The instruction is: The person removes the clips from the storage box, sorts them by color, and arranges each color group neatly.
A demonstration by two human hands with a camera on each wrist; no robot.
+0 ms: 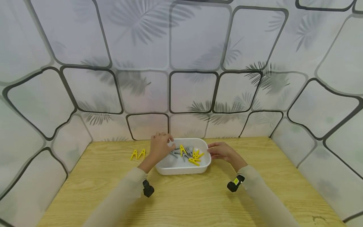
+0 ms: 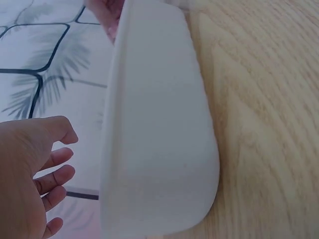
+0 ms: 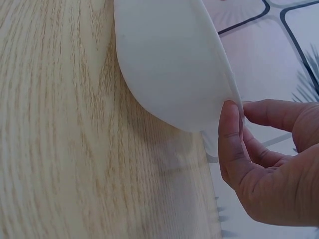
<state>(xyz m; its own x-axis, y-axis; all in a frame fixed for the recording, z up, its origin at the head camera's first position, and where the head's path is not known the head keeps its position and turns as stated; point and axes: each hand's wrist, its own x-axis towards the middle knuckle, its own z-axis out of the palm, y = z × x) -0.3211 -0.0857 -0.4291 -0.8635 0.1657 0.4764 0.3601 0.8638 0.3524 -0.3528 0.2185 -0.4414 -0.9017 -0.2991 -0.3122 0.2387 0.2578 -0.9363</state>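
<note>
A white plastic basin (image 1: 181,171) stands on the table with several yellow clothespins (image 1: 194,161) and grey clothespins (image 1: 184,156) lying in it. My right hand (image 1: 222,152) pinches the basin's right rim; in the right wrist view the thumb and fingers take the edge from both sides. Over the basin's left end is my left hand (image 1: 160,146), its fingers loosely bent. Nothing shows between those fingers in the left wrist view, where the hand (image 2: 30,174) is apart from the basin wall (image 2: 154,109).
Two yellow clothespins (image 1: 138,154) are on the wooden table (image 1: 181,201) left of the basin. A patterned white curtain (image 1: 193,91) encloses the table at the back and sides. Each wrist wears a small black camera (image 1: 148,188).
</note>
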